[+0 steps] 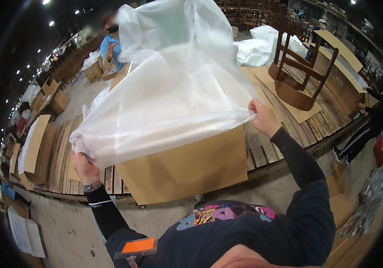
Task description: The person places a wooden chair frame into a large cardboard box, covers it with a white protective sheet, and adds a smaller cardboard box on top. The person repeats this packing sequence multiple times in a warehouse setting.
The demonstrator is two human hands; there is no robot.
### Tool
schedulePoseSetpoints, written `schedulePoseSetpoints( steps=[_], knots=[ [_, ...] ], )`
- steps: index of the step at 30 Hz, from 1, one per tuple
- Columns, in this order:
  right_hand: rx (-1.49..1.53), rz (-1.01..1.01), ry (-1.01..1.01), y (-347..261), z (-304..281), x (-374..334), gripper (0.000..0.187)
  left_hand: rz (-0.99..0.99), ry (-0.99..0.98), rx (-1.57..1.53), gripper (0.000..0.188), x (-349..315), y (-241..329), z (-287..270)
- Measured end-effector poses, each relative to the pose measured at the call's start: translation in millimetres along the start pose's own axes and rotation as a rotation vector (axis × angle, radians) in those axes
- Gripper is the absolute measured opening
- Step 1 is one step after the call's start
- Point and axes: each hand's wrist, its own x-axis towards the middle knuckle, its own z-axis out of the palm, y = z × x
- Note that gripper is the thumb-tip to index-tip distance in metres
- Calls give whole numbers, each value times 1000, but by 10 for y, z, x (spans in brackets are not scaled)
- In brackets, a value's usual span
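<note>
A large translucent white plastic sheet is spread over the top of a brown cardboard box in front of me. Its near edge is pulled taut between my hands. My left hand grips the bunched left corner, its fingers partly hidden by the film. At the right corner my right hand pinches the edge with closed fingers. Textured wrap shows faintly under the plastic along the front. The far end of the sheet rises high, and what it covers there is blurred by the film.
The box stands on a slatted wooden platform. Brown wooden chair parts lie on cardboard to the right, beside a long open carton. Another open carton stands at left. A person in blue is beyond the sheet; others are at right.
</note>
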Motion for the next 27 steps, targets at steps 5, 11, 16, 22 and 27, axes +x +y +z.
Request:
schedulePoseSetpoints(
  steps=[5, 11, 16, 22, 27],
  knots=[
    [-37, -226, 105, -34, -128, -15, 15, 35, 82, -11, 39, 339, 243, -99],
    [-52, -339, 205, -29, -71, 432, 11, -75, 76, -48, 50, 1092, 214, -463],
    [-96, -296, 142, -103, 361, 860, 13, -204, 104, -29, 55, 1716, -260, -988],
    [-134, -384, 216, -58, 791, 1171, 12, -267, 152, 42, 46, 2138, -925, -1553],
    [-123, -302, 25, -19, 870, 1288, 17, -312, 310, 140, 35, 2456, -1283, -1970]
  ],
)
